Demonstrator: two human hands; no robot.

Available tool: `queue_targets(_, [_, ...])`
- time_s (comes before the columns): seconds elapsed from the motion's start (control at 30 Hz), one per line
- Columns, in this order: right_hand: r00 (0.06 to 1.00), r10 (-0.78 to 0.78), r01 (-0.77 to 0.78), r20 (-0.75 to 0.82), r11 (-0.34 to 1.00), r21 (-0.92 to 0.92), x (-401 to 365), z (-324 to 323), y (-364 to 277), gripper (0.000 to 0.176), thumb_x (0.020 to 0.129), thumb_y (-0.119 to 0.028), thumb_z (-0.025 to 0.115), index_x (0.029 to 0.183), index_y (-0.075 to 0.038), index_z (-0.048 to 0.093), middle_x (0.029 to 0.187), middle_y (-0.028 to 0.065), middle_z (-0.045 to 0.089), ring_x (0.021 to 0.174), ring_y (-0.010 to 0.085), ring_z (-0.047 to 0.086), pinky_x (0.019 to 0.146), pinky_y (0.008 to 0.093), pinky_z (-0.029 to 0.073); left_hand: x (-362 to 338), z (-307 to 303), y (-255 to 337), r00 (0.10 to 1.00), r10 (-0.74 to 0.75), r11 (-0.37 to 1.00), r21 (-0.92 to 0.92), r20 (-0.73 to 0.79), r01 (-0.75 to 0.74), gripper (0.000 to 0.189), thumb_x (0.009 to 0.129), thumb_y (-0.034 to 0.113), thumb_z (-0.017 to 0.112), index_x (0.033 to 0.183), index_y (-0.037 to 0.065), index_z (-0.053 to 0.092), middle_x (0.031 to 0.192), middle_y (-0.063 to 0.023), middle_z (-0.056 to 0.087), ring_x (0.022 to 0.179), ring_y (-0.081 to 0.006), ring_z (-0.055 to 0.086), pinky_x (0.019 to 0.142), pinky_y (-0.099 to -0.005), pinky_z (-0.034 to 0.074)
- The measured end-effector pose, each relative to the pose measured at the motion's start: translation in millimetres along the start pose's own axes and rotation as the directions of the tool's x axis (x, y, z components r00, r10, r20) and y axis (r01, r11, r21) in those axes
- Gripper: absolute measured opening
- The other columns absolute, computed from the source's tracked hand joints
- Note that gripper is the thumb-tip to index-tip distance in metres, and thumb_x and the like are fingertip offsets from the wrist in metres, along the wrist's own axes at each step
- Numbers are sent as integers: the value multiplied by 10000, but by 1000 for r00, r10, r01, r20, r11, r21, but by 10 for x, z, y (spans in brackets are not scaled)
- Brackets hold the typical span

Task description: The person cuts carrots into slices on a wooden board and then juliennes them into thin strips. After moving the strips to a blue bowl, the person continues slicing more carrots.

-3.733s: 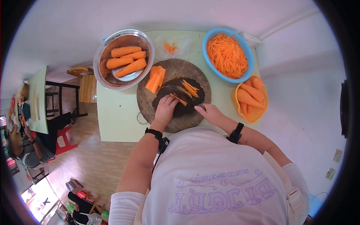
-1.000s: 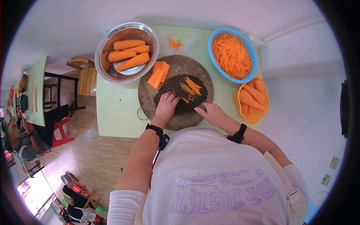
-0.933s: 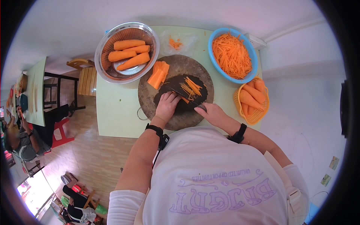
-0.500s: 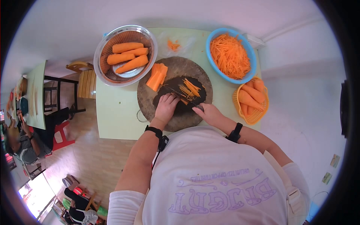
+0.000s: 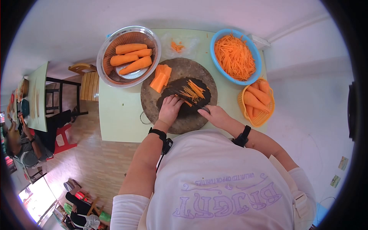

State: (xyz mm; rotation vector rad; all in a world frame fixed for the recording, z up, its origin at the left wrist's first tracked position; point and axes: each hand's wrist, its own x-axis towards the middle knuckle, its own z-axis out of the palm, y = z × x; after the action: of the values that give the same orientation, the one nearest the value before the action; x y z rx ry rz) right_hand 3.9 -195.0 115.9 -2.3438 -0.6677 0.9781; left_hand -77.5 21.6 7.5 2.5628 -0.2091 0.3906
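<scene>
My right hand (image 5: 215,115) is closed round the handle of a knife (image 5: 205,109). Its dark blade slants up and left across the round chopping board (image 5: 149,105) and is hard to tell from the board's dark wet middle. Curled fingertips of my left hand (image 5: 170,110) press down on carrot slices (image 5: 188,103) close beside the blade; the fingers hide most of those slices. Beyond the blade lie thin carrot strips (image 5: 196,89). A stack of wider carrot slices (image 5: 160,79) rests at the board's upper left.
Behind the board at left stands a metal colander bowl (image 5: 100,61) of peeled carrots. A blue basin (image 5: 213,57) of carrot shreds is at back right, with a yellow basket (image 5: 256,122) of carrots below it. A plastic bag (image 5: 188,41) holds orange scraps. Other people sit at far left.
The knife has shifted slightly, and the strips by the blade lie a little differently. Both hands stay in nearly the same place.
</scene>
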Motion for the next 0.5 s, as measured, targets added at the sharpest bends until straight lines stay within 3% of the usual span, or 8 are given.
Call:
queue_targets(0.07, [999,34,-34,34,999,6,2,-35,-42,574,959,-493,499,1012,60,639,924,269,657,908,429,623,802,461,491,7,-4,0,999,23,1000,12,-47,-23,351,734,43,628,1078,105,660,1074,-58,608,1100,-262,547,935,-394,439])
queue_targets(0.5, [997,78,-79,-20,990,-119,25,84,-67,570,956,-505,492,976,45,640,892,267,658,867,431,630,769,480,498,5,-38,16,1000,4,1000,-13,-13,-4,337,765,59,586,1095,92,647,1126,-62,604,1129,-254,532,971,-397,416])
